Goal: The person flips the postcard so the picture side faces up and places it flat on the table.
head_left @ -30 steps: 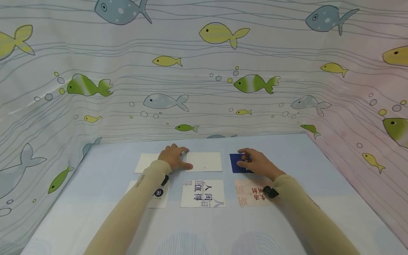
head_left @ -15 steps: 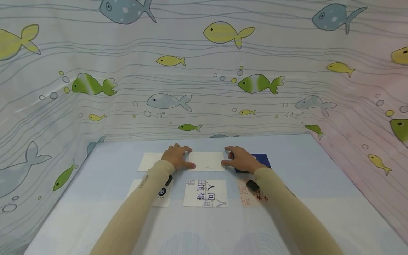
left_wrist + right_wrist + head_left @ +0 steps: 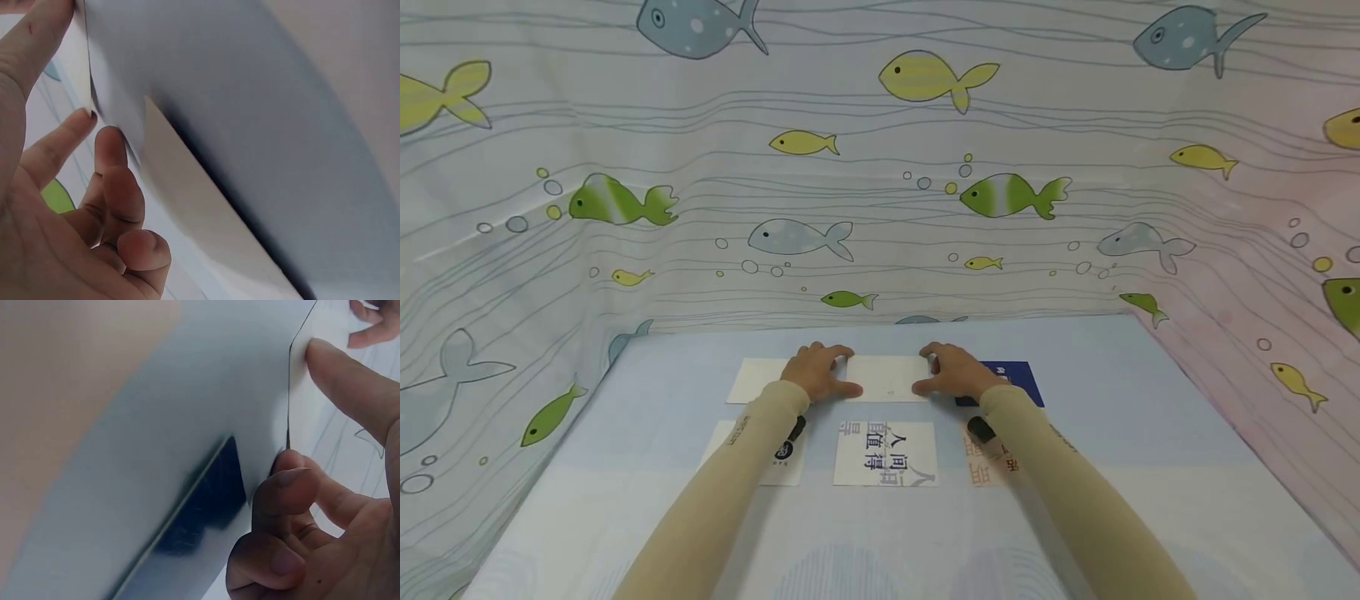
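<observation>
A blank white card [image 3: 887, 380] lies in the middle of the back row. My left hand [image 3: 816, 372] grips its left end, thumb at the near corner and forefinger at the far one. At the opposite end my right hand [image 3: 953, 372] holds the card in the same way, as the right wrist view shows with the card's edge [image 3: 301, 394] between thumb and forefinger. The remaining fingers of both hands are bent. Another white card [image 3: 751, 382] lies partly behind my left hand, and a dark blue card [image 3: 1024, 382] is partly covered by my right hand.
Three printed cards form the front row: a white one with a dark round mark [image 3: 781, 473], a white one with large characters [image 3: 885, 454] and a pinkish one [image 3: 985, 458]. Forearms cover parts of the outer two. A fish-patterned curtain [image 3: 865, 192] surrounds the pale table [image 3: 880, 533].
My right hand has moved left from the dark blue card to the right end of the blank white card. My left hand has stayed at that card's left end.
</observation>
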`<move>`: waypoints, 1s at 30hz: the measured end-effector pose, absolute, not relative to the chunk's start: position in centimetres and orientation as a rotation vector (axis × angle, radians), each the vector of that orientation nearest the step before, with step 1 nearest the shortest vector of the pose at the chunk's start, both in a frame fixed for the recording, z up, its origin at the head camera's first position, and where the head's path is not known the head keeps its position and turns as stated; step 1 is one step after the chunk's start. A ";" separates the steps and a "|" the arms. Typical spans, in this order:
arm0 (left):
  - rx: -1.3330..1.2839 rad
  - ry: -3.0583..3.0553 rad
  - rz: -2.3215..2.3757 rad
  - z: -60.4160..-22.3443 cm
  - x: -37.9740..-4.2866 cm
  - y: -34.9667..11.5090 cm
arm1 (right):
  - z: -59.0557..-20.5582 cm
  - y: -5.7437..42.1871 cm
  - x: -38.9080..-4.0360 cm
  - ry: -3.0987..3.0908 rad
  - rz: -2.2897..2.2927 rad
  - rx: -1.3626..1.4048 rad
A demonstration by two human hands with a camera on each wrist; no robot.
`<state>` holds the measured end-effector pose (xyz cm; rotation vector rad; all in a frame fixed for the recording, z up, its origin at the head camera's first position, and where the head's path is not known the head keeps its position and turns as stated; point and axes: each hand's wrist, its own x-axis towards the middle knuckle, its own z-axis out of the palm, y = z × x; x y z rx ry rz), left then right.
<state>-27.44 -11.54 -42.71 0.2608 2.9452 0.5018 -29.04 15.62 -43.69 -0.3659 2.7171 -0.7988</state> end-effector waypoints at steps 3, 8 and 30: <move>0.249 2.929 0.526 -42.7 -27.2 -11.5 | -43.6 15.5 -28.6 2.703 -0.867 -0.330; 0.216 2.876 0.617 -42.6 -26.9 -11.3 | -43.7 15.2 -27.8 2.712 -0.941 -0.280; -0.026 2.792 0.965 -41.7 -26.6 -10.5 | -43.4 14.6 -26.2 2.852 -0.947 -0.250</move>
